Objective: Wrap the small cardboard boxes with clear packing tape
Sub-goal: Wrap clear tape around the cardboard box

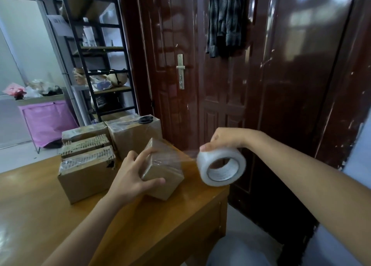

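Fingers [147, 155] of our left hand [130, 177] curl round the small box [162, 177]; our right hand [224, 139] grips the tape roll [220, 166].

On the wooden table [50, 215] we see a larger box [86, 177] and stacked boxes [84, 140] behind it, seemingly taped already, though glare blurs them. Our small box stands tilted near the table's right edge, partly wrapped, a clear strip [188, 155] stretched taut to the roll. Scissors [143, 120] wait untouched; cutting remains.
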The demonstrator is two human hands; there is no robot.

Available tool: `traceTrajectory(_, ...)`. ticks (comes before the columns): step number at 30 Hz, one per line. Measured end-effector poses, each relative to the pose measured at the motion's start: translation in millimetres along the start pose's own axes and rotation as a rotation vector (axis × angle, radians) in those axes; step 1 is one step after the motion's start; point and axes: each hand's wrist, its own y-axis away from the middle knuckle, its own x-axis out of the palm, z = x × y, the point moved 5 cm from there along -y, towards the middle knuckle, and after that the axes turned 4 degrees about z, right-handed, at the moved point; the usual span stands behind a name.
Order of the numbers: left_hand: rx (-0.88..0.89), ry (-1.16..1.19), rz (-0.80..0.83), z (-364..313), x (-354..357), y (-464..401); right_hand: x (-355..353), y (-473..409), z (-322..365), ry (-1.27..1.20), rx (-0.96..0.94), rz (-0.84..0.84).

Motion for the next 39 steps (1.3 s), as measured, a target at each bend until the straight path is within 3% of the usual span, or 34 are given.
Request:
traceTrajectory(5, -0.032, 0.171, -0.016, 9, 8, 0, 10, -2, -10, 0.182, 0.241, -0.055)
traceTrajectory(9, -0.097, 0.357, -0.030, 23, 13, 11, 20, -14, 12, 0.276, 0.259, -0.037)
traceTrajectory(12, -0.114, 0.370, 0.020, 31, 15, 16, 26, -19, 22, 0.281, 0.266, -0.007)
traceTrajectory(16, -0.118, 0.208, 0.001, 34, 11, 12, 30, -24, 25, 0.267, 0.243, -0.012)
traceTrajectory(20, -0.003, 0.067, -0.032, 31, 3, 11, 34, -26, 31, 0.267, 0.215, -0.021)
traceTrajectory(24, 0.296, -0.238, -0.132, 8, 4, 15, 39, -29, 40, 0.337, 0.207, -0.029)
traceTrajectory(26, 0.426, -0.428, -0.103, -12, 18, 13, 39, -30, 46, 0.362, 0.201, -0.023)
traceTrajectory(29, 0.408, -0.602, -0.105, -22, 31, 9, 42, -32, 49, 0.370, 0.197, -0.018)
traceTrajectory(35, 0.339, -0.574, -0.161, -9, 24, -2, 28, -25, 28, 0.152, 0.245, -0.009)
traceTrajectory(39, 0.156, -0.477, -0.115, 0, 14, -14, 45, -24, 31, -0.317, 0.152, 0.078)
